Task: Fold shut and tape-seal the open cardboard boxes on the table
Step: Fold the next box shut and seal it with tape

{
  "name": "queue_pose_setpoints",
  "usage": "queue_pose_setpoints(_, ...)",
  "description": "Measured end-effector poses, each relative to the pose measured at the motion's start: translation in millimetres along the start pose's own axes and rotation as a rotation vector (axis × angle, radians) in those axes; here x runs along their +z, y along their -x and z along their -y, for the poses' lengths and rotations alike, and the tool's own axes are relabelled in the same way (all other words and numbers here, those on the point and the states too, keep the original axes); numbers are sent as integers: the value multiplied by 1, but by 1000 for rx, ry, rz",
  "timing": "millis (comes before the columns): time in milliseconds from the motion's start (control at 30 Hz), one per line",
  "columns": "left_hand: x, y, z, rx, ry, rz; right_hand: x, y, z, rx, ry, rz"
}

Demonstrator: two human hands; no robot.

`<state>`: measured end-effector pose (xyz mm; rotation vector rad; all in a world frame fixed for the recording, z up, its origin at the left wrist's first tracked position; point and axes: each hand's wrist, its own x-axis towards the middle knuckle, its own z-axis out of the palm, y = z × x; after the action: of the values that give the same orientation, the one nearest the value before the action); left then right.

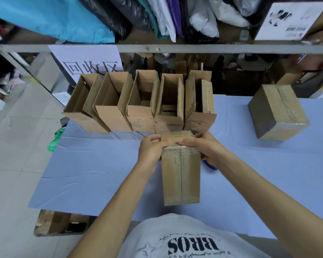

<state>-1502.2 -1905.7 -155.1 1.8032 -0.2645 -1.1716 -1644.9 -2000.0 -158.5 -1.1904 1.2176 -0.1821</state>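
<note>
A closed cardboard box (181, 175) stands in front of me on the blue tablecloth (93, 164), its top seam running toward me with clear tape across the far end. My left hand (151, 150) grips the box's far left edge, thumb on top. My right hand (206, 146) grips the far right edge, its fingers lying over the taped end. Behind it, a row of several open boxes (142, 103) stands with flaps up. A blue object (210, 165) peeks out under my right wrist; I cannot tell what it is.
A sealed, taped box (277, 113) sits at the right of the table. A metal shelf rail (175, 47) crosses above the open boxes, with bags stacked on it. A white sign (88, 62) hangs at back left. Flattened cardboard (60, 222) lies on the floor by the table's left corner.
</note>
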Motion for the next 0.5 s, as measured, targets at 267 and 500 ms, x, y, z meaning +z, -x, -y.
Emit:
queue_pose_setpoints(267,-10,-5,5,60,18,-15,-4,-9,8,13,-80,108)
queue_pose_setpoints(500,-6,-11,12,147,-188,-67,-7,-8,12,21,-165,161)
